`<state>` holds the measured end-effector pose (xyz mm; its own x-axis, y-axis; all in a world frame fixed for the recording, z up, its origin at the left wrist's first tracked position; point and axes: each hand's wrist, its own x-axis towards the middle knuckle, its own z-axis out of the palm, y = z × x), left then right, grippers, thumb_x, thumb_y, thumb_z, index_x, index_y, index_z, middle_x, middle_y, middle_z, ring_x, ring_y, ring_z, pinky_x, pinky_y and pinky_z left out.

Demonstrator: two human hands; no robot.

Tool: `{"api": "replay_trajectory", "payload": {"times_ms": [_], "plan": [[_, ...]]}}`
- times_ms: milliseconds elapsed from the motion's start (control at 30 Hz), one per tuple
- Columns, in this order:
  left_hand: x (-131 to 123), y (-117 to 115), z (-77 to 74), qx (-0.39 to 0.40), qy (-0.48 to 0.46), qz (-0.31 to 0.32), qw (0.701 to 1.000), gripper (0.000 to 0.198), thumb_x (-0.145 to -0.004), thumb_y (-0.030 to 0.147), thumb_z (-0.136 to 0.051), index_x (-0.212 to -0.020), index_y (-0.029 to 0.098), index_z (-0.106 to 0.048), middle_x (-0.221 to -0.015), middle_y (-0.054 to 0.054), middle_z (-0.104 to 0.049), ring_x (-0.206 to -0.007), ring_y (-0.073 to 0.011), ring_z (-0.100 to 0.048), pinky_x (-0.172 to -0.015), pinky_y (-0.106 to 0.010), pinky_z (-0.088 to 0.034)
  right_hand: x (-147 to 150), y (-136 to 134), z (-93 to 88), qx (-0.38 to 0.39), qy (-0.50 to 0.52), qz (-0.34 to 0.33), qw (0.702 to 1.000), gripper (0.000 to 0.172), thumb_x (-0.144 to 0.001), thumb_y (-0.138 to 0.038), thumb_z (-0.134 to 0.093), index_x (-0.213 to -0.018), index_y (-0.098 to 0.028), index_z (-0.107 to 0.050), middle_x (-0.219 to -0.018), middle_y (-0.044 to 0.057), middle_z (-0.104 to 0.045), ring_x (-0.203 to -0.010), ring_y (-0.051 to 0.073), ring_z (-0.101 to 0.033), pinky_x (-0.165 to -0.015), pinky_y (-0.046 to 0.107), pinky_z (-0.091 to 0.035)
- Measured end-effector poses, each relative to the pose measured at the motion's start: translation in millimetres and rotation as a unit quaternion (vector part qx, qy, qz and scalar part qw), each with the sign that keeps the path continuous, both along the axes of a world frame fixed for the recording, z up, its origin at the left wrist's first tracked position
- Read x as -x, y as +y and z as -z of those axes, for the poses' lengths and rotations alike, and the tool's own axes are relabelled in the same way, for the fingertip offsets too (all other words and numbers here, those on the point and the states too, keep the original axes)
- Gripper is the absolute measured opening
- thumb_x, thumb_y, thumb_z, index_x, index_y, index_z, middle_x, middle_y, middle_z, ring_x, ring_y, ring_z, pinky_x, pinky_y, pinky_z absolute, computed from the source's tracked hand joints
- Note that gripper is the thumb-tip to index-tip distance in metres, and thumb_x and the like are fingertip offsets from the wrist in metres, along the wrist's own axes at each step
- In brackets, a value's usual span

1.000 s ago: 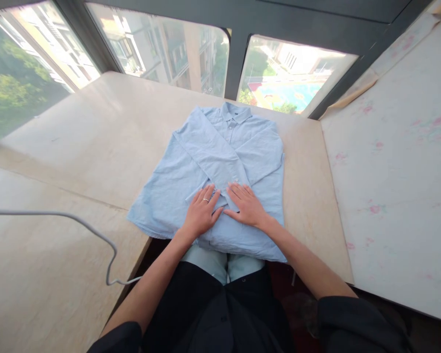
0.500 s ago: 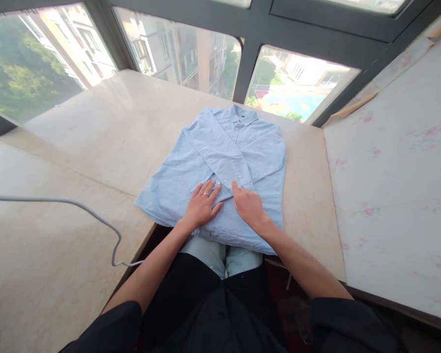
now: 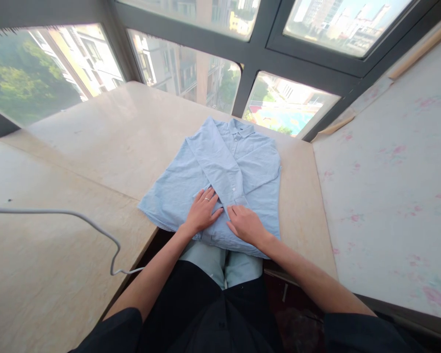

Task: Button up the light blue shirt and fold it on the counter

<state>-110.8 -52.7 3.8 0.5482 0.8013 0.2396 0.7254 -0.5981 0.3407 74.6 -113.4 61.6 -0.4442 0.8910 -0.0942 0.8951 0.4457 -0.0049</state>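
Shirt [image 3: 257,166] lies collar-away at the near edge of the surface [image 3: 132,137], sleeves crossed; left hand [image 3: 202,213] and right hand [image 3: 245,224] rest open and flat on the cuffs, apparently smoothing them; any further fold would first require pinching the hem.

One blue shirt [image 3: 220,181], two hands, one white cable [image 3: 77,220], one ring [image 3: 207,199].

bright daylight — from windows [image 3: 191,63] | sharp | edges bowed — wide-angle
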Motion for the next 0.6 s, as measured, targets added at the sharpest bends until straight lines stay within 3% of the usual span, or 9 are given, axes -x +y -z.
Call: {"api": "replay_trajectory", "payload": {"times_ms": [233, 400, 600], "plan": [[8.6, -3.9, 3.2, 0.047, -0.152, -0.057, 0.986, 0.043, -0.097, 0.043, -0.044, -0.133, 0.022, -0.052, -0.134, -0.010, -0.062, -0.129, -0.0238, -0.054, -0.114, -0.048, -0.038, -38.3, -16.0, 40.6, -0.084, 0.157, -0.058, 0.982, 0.050, -0.095, -0.026, -0.050, -0.144, -0.017, -0.045, -0.137, 0.016, -0.057, -0.124, 0.027, -0.056, -0.099, 0.044, -0.052], [5.5, -3.9, 4.6, 0.060, -0.139, -0.078, 0.985, 0.037, -0.095, 0.037, -0.048, -0.130, 0.025, -0.057, -0.134, -0.008, -0.062, -0.130, -0.0244, -0.053, -0.115, -0.050, -0.037, -56.6, -12.3, 73.4, -0.124, 0.195, -0.070, 0.970, 0.050, -0.094, -0.030, -0.054, -0.143, -0.023, -0.049, -0.141, 0.010, -0.056, -0.127, 0.025, -0.057, -0.101, 0.038, -0.054], [-0.4, -4.9, 0.8, 0.085, -0.100, -0.113, 0.985, 0.041, -0.091, 0.032, -0.053, -0.130, 0.023, -0.057, -0.135, -0.011, -0.060, -0.131, -0.0272, -0.052, -0.114, -0.050, -0.038, -59.1, -5.8, 87.8, -0.162, 0.229, -0.091, 0.956, 0.050, -0.090, -0.028, -0.056, -0.140, -0.024, -0.053, -0.136, 0.009, -0.061, -0.120, 0.026, -0.063, -0.094, 0.036, -0.059]]}}
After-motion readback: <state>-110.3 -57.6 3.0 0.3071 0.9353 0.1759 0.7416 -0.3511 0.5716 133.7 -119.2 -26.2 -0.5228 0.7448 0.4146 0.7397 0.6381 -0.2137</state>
